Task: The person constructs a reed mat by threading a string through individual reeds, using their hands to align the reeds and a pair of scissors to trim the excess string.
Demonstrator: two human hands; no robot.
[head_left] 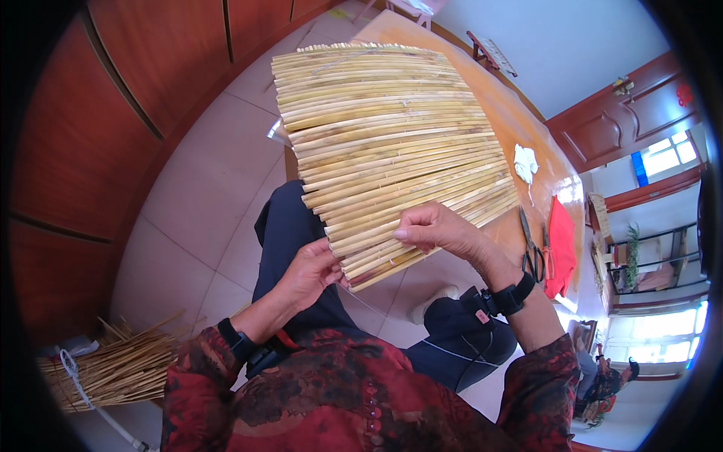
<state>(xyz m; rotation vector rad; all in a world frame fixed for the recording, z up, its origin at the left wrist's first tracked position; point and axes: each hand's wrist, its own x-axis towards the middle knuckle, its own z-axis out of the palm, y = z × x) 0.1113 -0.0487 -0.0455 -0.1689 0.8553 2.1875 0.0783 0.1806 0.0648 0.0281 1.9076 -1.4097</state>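
Note:
A mat of straight yellow reed stalks (392, 143), tied side by side with thin thread, lies over the table and reaches toward my lap. At its near left corner, my left hand (310, 273) is closed on the ends of the last stalks. My right hand (431, 228) rests over the near edge, thumb and forefinger pinched together just above the stalks. Whatever the pinch holds, perhaps thread, is too small to make out. A thin pale cord (457, 352) trails across my dark trousers.
On the wooden table (553, 162) to the right lie black-handled scissors (532, 248), a red cloth (559, 245) and a white bundle of string (526, 163). A bundle of loose reeds (128, 369) is at lower left. Red-brown cabinets (83, 143) line the left. Another person (605, 380) sits far right.

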